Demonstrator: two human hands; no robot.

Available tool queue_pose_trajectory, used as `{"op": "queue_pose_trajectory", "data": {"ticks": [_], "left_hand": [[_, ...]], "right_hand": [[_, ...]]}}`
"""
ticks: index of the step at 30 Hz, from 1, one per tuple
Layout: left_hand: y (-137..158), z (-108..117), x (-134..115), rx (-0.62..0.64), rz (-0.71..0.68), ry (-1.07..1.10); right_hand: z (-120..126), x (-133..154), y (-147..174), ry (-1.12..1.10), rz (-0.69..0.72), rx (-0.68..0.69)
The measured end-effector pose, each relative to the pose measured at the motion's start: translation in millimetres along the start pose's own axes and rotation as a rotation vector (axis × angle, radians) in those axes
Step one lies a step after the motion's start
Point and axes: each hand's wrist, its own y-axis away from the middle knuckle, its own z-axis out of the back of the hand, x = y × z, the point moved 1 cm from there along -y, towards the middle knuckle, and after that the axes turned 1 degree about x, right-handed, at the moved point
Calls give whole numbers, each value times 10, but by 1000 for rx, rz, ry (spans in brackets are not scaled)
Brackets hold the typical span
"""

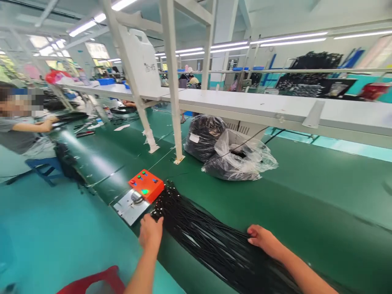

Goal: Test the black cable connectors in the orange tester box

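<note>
A thick bundle of thin black cables [211,232] lies along the bench, with small metal connector tips gathered at its far left end. Beside those tips is my left hand [150,232], its fingers bent toward the thumb; whatever lies between them is too small to make out. My right hand [263,240] rests at the far edge of the bundle, fingers curled in, and what they grip is hidden. An orange control box [147,185] with buttons and a lit green light stands just beyond my left hand. A metal plate [130,207] with a round fixture adjoins the box.
Behind the cables sit a black plastic bag [205,136] and a clear plastic bag [245,157]. White posts [174,102] carry a shelf [232,100] above the green bench [324,183]. A co-worker [18,126] sits at the left. A red stool [92,281] is below.
</note>
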Motion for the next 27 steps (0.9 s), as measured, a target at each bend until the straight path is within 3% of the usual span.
{"op": "queue_pose_trajectory", "data": {"ticks": [2, 5, 8, 11, 14, 18, 23, 27], "left_hand": [[-31, 5, -211, 56, -238, -89], [-62, -144, -636, 251, -676, -196], [-125, -302, -954, 365, -910, -314], [-145, -390, -1104, 308, -966, -425], [51, -526, -1176, 271, -1071, -453], [440, -824, -1221, 379, -1262, -426], [496, -1092, -1331, 397, -1259, -430], [603, -1073, -1357, 377, -1178, -410]], "right_hand": [[64, -126, 91, -3, -51, -17], [133, -264, 283, 30, -119, -59], [178, -290, 406, 76, -161, -157], [185, -277, 476, 121, -206, -281], [122, -279, 608, 153, -282, -335], [1, -404, 876, 177, -392, -396], [51, -986, 1342, 180, -570, -428], [211, -1536, 1793, 180, -656, -452]]}}
